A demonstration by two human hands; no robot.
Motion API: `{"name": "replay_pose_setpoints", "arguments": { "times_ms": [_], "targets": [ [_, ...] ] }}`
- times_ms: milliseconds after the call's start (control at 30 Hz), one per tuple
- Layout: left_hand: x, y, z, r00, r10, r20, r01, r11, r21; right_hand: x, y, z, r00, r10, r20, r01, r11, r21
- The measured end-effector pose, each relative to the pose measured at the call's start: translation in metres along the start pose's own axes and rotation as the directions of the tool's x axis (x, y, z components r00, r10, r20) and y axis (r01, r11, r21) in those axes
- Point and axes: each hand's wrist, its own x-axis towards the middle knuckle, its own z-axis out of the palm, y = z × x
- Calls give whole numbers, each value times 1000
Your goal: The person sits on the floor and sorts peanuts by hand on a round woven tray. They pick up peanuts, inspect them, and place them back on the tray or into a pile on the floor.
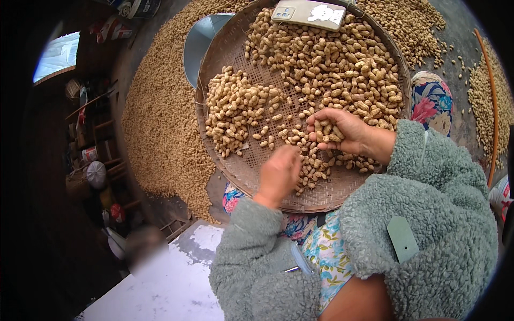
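A large round woven bamboo tray (230,52) rests across my lap, with unshelled peanuts in it. My right hand (348,131) is turned palm up over the tray, its fingers curled around several peanuts (327,131). Lower and to the left, my left hand (279,172) hovers at the near edge of the loose peanuts, back of the hand upward. Motion blurs its fingers, and whether it holds anything is hidden. One peanut heap (230,107) lies at the tray's left, and a bigger one (348,64) covers the far and right side.
A phone in a pale case (309,14) lies on the tray's far rim. Beyond the tray, a grey-blue scoop-like pan (201,45) sits against a wide peanut pile (160,123) on the floor. More peanuts (401,27) spread behind. An orange-brown rod (490,107) curves at the right.
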Motion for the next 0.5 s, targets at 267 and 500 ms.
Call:
{"name": "replay_pose_setpoints", "arguments": {
  "times_ms": [267, 500],
  "targets": [
    [64, -86, 1, 955, -214, -208, 267, 923, 276, -3, -3, 5, 1000, 1, -3, -1, 999, -47],
    [63, -79, 6, 973, -201, -116, 203, 979, 6, -1, -1, 0, 1000, 10, -13, -11, 1000, -27]
  ]
}}
